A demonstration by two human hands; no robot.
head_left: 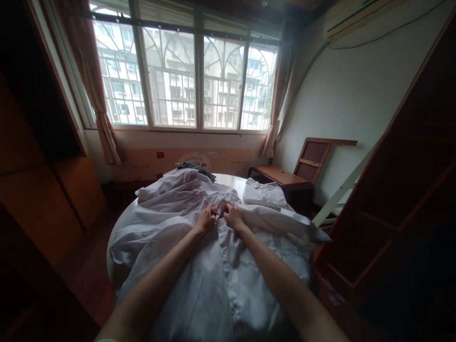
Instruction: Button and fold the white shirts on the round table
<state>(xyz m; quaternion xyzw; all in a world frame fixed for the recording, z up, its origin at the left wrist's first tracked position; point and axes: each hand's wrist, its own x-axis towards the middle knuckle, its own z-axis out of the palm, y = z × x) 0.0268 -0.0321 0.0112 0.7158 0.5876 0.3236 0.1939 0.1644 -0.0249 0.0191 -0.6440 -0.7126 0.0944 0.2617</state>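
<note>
A white button-front shirt [192, 280] lies spread over the round table [113, 273], its front opening running down the middle towards me. Near the collar, my left hand [206, 219] is closed on the left edge of the opening. My right hand [233, 217] pinches the fabric just across from it, a small gap apart. The fingertips of both hands are partly hidden in the folds. One sleeve [292, 221] stretches out to the right. Beyond my right hand sits a folded white garment [264, 192].
A striped dark cloth [195, 168] lies at the table's far side. Behind stand a long cardboard box [142, 164] and windows. To the right are a low wooden table [281, 175], a wooden frame panel [312, 159] and a leaning dark cabinet [395, 204]. Wooden cupboards [76, 194] line the left.
</note>
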